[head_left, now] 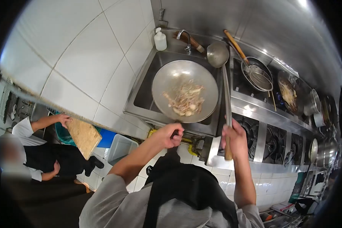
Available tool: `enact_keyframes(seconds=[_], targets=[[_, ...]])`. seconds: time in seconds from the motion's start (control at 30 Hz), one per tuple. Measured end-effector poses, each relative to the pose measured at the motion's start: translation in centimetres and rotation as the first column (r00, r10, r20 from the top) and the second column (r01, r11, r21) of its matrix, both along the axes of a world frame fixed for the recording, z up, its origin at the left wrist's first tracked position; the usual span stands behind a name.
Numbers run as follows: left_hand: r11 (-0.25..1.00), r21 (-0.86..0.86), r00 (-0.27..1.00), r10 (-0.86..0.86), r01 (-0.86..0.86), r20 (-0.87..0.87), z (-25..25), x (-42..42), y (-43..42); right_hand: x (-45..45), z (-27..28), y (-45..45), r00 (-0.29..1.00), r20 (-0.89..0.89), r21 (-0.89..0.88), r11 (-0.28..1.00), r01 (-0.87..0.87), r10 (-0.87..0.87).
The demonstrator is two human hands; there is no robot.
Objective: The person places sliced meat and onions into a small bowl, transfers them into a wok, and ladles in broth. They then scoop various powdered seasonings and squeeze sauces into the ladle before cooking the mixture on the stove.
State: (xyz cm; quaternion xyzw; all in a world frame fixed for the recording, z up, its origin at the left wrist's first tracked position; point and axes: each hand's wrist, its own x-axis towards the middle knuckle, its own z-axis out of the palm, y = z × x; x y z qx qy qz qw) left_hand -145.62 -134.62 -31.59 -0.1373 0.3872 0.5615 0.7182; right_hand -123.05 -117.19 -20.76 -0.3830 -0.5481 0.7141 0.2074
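Fingers of L hand [170,136] wrap the handle [175,133] of the wok [176,69], food [188,98] inside, over the sink [140,111], so a wrist twist could spill it, & R hand [236,137], closed on the ladle [227,93], might clip the wok if swung L.

Saw the sink [143,91] partly hidden beneath the wok [183,74], the co-worker's head [12,152] blurred, and lower-right clutter [283,212] too small to tell.

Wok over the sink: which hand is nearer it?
Left. The left hand grips a dark handle at the near edge of the wok; the right hand, farther right, holds the ladle.
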Motion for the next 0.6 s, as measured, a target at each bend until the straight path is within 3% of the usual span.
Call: enact_keyframes(seconds=[0.17,0.27,0.4,0.5,0.6], targets=[[0.992,-0.069,0.994,0.105,-0.104,0.018,-3.4,-5.9,-4.5,-15.6,-6.8,8.2,0.999,-0.02,-0.516,0.857,0.017,-0.032],[0.988,-0.098,0.992,0.122,-0.118,0.027,-4.1,-8.1,-5.6,-22.3,-7.8,8.9,0.998,-0.05,-0.589,0.808,-0.001,-0.035],[0.99,-0.063,0.992,0.128,-0.126,0.023,-4.6,-9.7,-6.4,-23.9,-4.7,7.1,0.991,-0.05,-0.371,0.919,-0.133,0.123],[0.997,0.014,0.996,0.081,-0.082,0.03,-6.4,-10.7,-6.9,-23.8,-4.1,6.0,0.993,0.016,-0.312,0.944,-0.107,0.117],[0.992,-0.052,0.992,0.119,-0.117,0.03,-5.6,-11.1,-6.4,-24.2,-4.2,5.4,0.996,0.063,-0.274,0.961,-0.038,0.058]])
